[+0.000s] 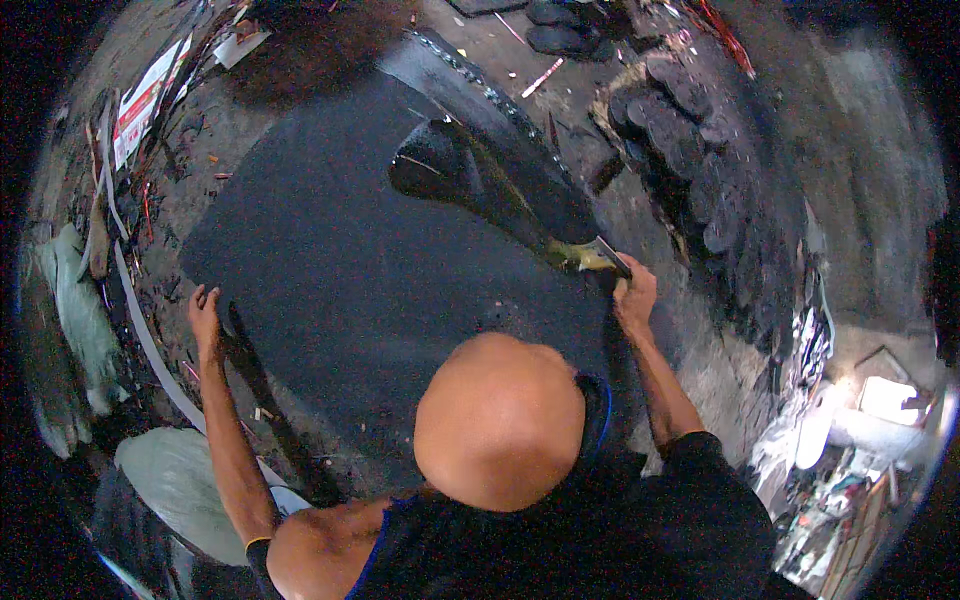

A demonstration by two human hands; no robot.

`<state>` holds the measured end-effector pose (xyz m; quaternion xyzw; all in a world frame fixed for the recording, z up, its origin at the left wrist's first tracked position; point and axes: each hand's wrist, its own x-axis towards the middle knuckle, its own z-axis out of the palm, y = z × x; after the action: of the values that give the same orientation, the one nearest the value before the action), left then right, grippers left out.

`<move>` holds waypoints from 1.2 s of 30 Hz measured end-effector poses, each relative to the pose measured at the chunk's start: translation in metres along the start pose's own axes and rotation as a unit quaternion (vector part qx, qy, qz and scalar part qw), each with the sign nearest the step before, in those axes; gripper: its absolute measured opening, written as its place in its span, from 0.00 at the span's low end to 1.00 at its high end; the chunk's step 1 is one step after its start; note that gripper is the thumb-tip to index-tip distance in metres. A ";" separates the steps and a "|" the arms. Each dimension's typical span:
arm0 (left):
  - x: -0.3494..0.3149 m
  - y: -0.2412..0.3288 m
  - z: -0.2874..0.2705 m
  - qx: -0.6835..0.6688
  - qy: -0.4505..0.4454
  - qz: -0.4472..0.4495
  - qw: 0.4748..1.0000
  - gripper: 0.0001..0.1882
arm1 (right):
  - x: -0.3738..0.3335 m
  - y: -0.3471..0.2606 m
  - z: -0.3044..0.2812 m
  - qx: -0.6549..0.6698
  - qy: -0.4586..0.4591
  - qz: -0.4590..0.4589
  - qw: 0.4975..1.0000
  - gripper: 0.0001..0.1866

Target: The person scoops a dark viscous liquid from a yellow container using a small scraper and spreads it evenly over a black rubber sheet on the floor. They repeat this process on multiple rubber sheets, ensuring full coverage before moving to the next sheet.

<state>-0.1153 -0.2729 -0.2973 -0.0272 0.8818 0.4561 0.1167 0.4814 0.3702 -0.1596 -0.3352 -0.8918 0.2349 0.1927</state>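
Note:
A large dark rubber-like sheet [330, 230] lies on the floor in front of my bare knees. Across its far right part stretches a long, curled black strip [490, 110], glossy in places. A folded flap [435, 165] sticks out from that strip, narrowing towards a yellowish end. There my right hand [635, 290] is closed on a thin, flat, blade-like dark tool [613, 256], its handle mostly hidden by the fingers. Beside the sheet's left edge is my left hand [205, 308], with nothing in it and its fingertips apart; whether it touches the sheet I cannot tell.
Overlapping black pieces with rounded edges [680, 150] are heaped at the right. A pale curved strip [150, 340] runs along the left, near greenish-grey sacks [175, 480]. Scraps litter the floor. Bright clutter [850, 450] shows at the lower right.

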 end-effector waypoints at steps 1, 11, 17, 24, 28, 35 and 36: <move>0.000 -0.001 -0.006 0.044 0.005 0.002 0.999 0.37 | -0.013 -0.029 0.003 0.081 -0.032 0.078 0.993 0.21; -0.037 0.001 0.060 0.233 0.174 0.094 0.952 0.48 | 0.064 -0.169 -0.124 -0.105 0.002 -0.088 0.991 0.24; -0.060 0.020 0.063 0.216 0.157 0.113 0.957 0.46 | 0.279 -0.149 -0.001 0.002 -0.142 -0.170 0.975 0.27; -0.073 0.029 0.046 0.223 0.080 0.115 0.965 0.42 | 0.436 -0.122 0.197 -0.100 -0.227 -0.285 0.926 0.29; -0.079 0.038 0.029 0.261 0.087 0.098 0.956 0.40 | 0.389 -0.089 0.171 -0.114 -0.288 -0.224 0.924 0.28; -0.061 0.034 0.033 0.273 0.056 0.117 0.953 0.42 | 0.256 -0.004 0.069 -0.122 -0.208 -0.284 0.928 0.22; -0.059 0.030 0.022 0.271 0.059 0.119 0.953 0.42 | 0.237 -0.011 0.068 -0.116 -0.194 -0.289 0.930 0.21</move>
<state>-0.0583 -0.2412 -0.2715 0.0836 0.9745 0.2078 0.0121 0.2760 0.5064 -0.1652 -0.0308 -0.9912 0.1238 0.0355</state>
